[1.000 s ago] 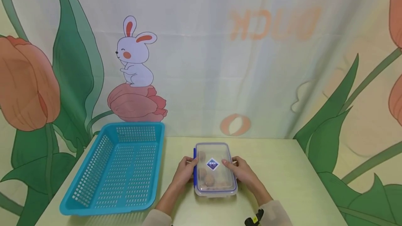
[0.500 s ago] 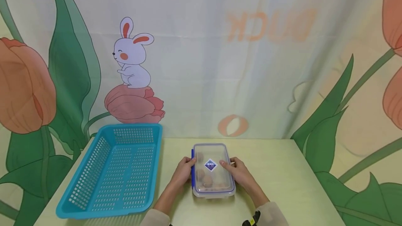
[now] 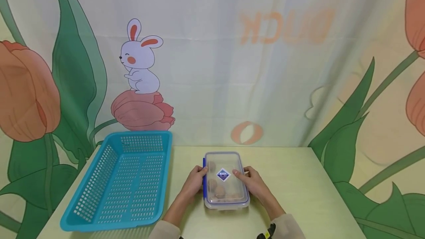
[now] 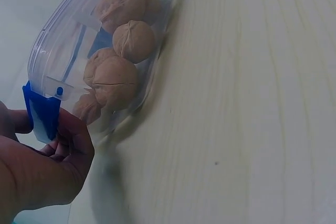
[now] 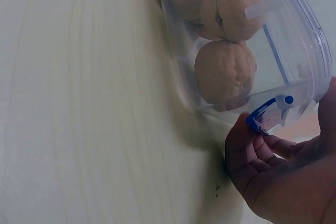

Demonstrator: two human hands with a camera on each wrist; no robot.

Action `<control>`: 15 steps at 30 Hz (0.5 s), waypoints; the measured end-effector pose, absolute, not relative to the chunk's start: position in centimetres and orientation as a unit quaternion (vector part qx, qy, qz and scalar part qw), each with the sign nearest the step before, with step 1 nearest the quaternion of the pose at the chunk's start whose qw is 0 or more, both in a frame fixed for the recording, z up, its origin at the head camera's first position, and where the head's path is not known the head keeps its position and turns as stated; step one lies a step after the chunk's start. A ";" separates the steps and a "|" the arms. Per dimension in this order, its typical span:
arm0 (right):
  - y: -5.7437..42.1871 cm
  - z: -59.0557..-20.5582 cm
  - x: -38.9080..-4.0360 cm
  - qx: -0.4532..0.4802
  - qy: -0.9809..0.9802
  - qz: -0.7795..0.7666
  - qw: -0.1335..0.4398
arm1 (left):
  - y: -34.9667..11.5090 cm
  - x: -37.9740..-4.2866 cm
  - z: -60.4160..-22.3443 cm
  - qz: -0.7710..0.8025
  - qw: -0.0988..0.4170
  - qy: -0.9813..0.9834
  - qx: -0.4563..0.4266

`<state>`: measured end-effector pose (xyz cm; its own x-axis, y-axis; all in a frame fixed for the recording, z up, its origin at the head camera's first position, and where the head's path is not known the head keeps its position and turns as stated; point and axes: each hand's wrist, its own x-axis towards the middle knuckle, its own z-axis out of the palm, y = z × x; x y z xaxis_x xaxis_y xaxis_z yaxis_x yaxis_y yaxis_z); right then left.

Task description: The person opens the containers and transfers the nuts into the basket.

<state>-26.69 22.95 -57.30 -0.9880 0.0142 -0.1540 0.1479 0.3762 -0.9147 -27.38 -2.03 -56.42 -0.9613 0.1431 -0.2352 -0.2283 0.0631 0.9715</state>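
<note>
On the table stands a clear plastic food container (image 3: pixel 229 190) with a blue-edged lid and a blue diamond label. Several walnuts (image 4: pixel 116 80) show through its wall, and more walnuts (image 5: pixel 226 69) appear in the right wrist view. My left hand (image 3: pixel 194 180) holds the container's left side, thumb above and fingers curled under the blue latch (image 4: pixel 43 111). At the opposite side, my right hand (image 3: pixel 255 183) rests its thumb on the lid, while its curled fingers touch the other latch (image 5: pixel 265 116). The fingers' undersides are hidden in the head view.
A blue perforated plastic basket (image 3: pixel 166 180) stands on the table to the left of the container, with nothing visible in it. Behind the pale table (image 3: pixel 292 180) hangs a printed curtain (image 3: pixel 206 65) with a rabbit and tulips.
The head view has shifted slightly. Both hands stay at the container's sides, and the container keeps its place on the table.
</note>
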 end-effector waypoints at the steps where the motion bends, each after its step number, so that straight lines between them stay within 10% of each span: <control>1: 22.9 -57.3 -26.7 0.049 0.827 -0.557 0.061 | -2.0 -27.4 -56.4 0.682 0.135 0.718 -0.029; 15: 23.0 -57.4 -26.7 0.049 0.824 -0.561 0.061 | -2.3 -27.5 -57.4 0.638 0.089 0.762 -0.055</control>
<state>-26.71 22.96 -57.37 -0.9876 0.0119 -0.1563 0.1498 0.3653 -0.9188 -27.50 -2.32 -57.38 -0.9781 0.0299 -0.2061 -0.1976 0.1786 0.9639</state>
